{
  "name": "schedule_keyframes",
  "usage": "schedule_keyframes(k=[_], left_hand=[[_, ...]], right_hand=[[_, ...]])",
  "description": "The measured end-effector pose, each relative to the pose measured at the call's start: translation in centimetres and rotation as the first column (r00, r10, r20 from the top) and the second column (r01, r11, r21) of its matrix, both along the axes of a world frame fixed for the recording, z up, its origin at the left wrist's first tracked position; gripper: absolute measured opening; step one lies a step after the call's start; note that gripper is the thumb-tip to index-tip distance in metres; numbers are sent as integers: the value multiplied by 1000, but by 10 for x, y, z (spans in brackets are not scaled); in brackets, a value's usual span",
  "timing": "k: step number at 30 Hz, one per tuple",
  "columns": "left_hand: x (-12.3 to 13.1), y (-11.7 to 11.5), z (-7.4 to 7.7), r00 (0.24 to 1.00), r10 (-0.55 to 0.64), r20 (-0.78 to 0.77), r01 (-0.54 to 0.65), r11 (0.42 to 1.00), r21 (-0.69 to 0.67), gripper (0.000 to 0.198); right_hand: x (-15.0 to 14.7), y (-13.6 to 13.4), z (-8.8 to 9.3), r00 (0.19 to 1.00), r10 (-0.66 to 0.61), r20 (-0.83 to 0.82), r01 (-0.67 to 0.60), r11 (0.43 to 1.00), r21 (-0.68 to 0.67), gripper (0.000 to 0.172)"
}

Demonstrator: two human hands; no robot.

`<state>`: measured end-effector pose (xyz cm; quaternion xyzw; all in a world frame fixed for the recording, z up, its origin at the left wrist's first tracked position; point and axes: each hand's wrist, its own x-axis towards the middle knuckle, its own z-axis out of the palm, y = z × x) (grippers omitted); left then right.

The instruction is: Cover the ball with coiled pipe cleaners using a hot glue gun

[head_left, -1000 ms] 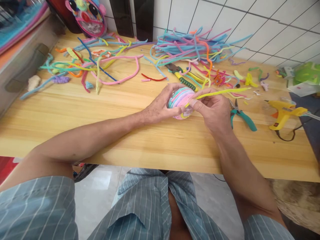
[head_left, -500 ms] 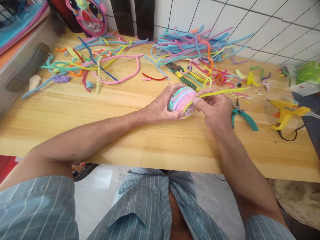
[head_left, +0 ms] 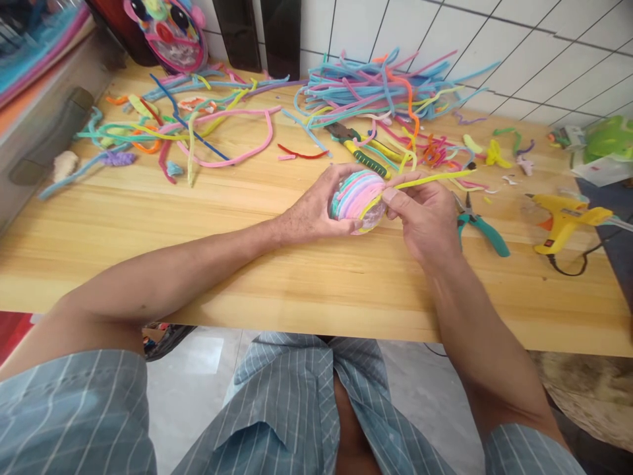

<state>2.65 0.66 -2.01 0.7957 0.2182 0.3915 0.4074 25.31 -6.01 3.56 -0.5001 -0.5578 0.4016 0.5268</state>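
Note:
My left hand (head_left: pixel 321 204) is wrapped round a clear rounded piece (head_left: pixel 357 198) covered in bands of teal, blue, purple and pink pipe cleaner. Along its uncovered right part runs a yellow pipe cleaner (head_left: pixel 435 178), whose loose end sticks out to the right. Thumb and finger of my right hand (head_left: pixel 418 211) pinch that yellow strand close to the piece's edge. Just beyond the hands lie pliers with green and yellow handles (head_left: pixel 370 160). Teal-handled pliers (head_left: pixel 482 231) rest right of my right hand.
A heap of pipe cleaners (head_left: pixel 370 92) lies against the tiled wall, with loose strands (head_left: pixel 232 158) to the left. At right is a yellow glue gun (head_left: pixel 568 218) with its cord. A decorated face figure (head_left: pixel 173 39) stands back left, near a plastic box (head_left: pixel 49 138).
The view has shifted slightly. Both hands keep their hold on the banded piece and the yellow pipe cleaner, whose loose end now points a little higher.

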Motion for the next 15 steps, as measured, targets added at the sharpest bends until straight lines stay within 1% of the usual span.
schedule_keyframes(k=[6,11,15], left_hand=[[1,-1,-3,1000,-6,21,6,1000,-14,106],[2,-1,-4,1000,-2,30,2,1000,-8,105],[1,0,-5,1000,-1,25,1,1000,17,105]], right_hand=[[0,1,-4,1000,-11,-13,11,1000,10,33],[-3,0,-8,995,-57,78,51,996,77,41],[-5,-1,-8,994,-78,81,71,993,92,40]])
